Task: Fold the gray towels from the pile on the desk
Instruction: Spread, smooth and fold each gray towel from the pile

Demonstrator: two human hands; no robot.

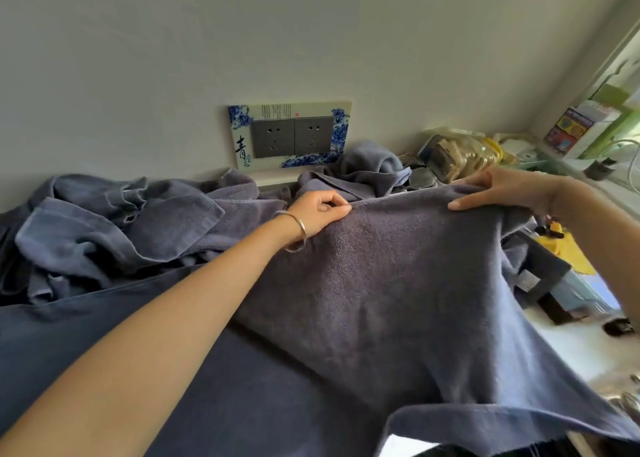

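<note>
A gray towel (388,283) hangs stretched in front of me, held up by its top edge. My left hand (317,211), with a silver bangle on the wrist, pinches that edge near the middle. My right hand (502,190) grips the same edge further right. The towel's lower end droops toward me at the bottom right. Behind and to the left, a rumpled pile of gray towels (114,228) lies on the desk, reaching back to the wall. A darker blue cloth (173,352) lies flat under my left forearm.
A double wall socket in a blue-and-white frame (289,136) sits on the wall behind the pile. Plastic-wrapped items (460,155) and boxes crowd the back right by the window. Yellow and dark objects (561,249) lie at the right, partly hidden by the towel.
</note>
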